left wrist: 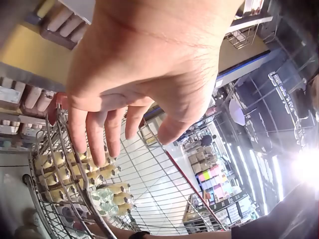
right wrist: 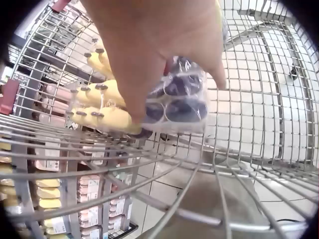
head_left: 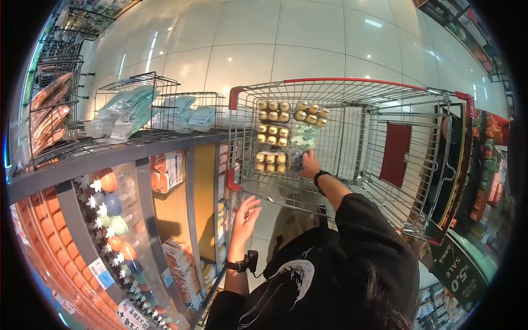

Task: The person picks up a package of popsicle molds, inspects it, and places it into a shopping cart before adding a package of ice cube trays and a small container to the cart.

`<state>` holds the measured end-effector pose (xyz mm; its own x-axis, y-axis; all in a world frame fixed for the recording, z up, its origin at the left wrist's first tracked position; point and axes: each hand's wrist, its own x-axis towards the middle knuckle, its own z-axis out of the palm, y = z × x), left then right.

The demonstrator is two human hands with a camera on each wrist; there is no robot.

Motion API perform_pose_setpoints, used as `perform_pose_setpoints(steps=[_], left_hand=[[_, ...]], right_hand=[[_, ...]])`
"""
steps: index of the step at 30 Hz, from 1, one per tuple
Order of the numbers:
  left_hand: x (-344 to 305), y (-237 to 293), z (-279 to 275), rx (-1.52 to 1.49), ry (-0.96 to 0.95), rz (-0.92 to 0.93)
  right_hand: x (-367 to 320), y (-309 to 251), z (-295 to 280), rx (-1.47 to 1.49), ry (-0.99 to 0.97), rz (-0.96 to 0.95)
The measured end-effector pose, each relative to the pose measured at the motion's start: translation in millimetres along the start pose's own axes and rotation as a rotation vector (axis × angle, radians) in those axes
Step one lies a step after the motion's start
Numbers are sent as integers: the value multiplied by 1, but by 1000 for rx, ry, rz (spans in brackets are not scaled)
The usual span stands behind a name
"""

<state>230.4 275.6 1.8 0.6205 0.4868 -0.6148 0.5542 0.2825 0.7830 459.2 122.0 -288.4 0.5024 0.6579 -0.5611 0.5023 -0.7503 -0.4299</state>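
Note:
Inside the wire shopping cart (head_left: pixel 330 81), my right hand (head_left: pixel 311 164) grips a clear plastic pack of dark blue rounded items (right wrist: pixel 185 108), with thumb and fingers on either side. To its left are several packs of yellow items with dark tips (head_left: pixel 271 162), set in a column. A pale green pack (head_left: pixel 304 135) sits just beyond the blue one, and another yellow pack (head_left: pixel 312 114) lies past that. My left hand (head_left: pixel 245 220) hovers outside the cart's near left corner, fingers spread and holding nothing.
A shelf unit (head_left: pixel 137 151) with wire baskets on top runs along the left. Orange packs (head_left: pixel 58 225) and colourful rounded items (head_left: pixel 113 206) fill its front. A red panel (head_left: pixel 395 154) hangs at the cart's right end. A sale sign (head_left: pixel 459 269) stands at the lower right.

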Motion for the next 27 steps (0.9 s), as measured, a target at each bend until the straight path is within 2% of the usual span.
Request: perform_pose_setpoints(steps=[1, 4, 5, 7, 8, 12, 14, 17, 18, 21, 23, 25, 26, 27], left_hand=[[3, 2, 3, 7, -10, -3], [8, 6, 11, -41, -32, 37], [8, 10, 13, -36, -36, 50], [4, 16, 13, -14, -1, 75], [1, 16, 12, -34, -10, 106], [-19, -2, -11, -86, 89, 179], [-31, -16, -26, -98, 167, 245], [-52, -36, -51, -164, 347, 331], [-56, -51, -61, -194, 400, 394], [-90, -67, -86, -290, 556, 405], [-107, -89, -100, -252, 694, 482], [-122, -109, -112, -372, 771, 526], [-133, -116, -115, -419, 837, 457], [-148, -116, -117, -426, 853, 466]], right_hand=[[0, 3, -7, -11, 2, 6], [2, 0, -40, 29, -271, -41], [0, -1, -49, 4, -266, -53], [-2, -20, -61, 25, -85, -57], [1, -22, -68, 67, -65, -174], [-37, -109, -123, 250, 63, -361], [-61, -146, -129, 280, 142, -580], [-125, -216, -146, 304, 108, -727], [-143, -236, -146, 285, 72, -763], [-195, -292, -131, 285, -9, -927], [-218, -326, -115, 334, -168, -924], [-230, -363, -98, 320, -172, -1029], [-234, -382, -88, 331, -164, -1115], [-237, -401, -80, 322, -171, -1132]])
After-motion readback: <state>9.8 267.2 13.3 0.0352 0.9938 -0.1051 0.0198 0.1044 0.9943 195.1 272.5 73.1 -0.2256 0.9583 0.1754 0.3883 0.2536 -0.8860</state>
